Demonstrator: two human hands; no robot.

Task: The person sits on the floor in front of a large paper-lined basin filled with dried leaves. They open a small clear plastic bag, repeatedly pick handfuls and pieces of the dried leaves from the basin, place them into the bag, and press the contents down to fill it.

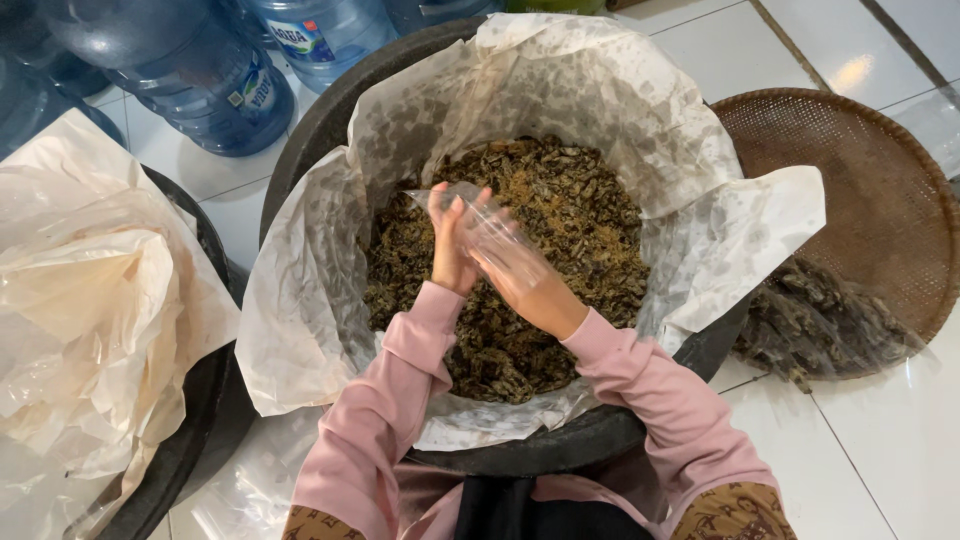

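Both hands are raised over the middle of a large black tub [330,110] and work the same clear plastic bag [490,235]. The left hand [452,240] grips the bag's open edge with its fingers curled closed on the film. The right hand [525,280] is pushed inside the bag and wrapped by it; its finger spread cannot be told through the plastic. The tub is lined with stained white paper [560,90] and holds dark dried leaves [580,220]. A second paper-lined tub [195,420] stands to the left, blue water jugs [190,70] behind it. A woven brown tray [850,190] lies on the tiled floor [880,440] at right, touching a bagged heap of leaves [810,320].
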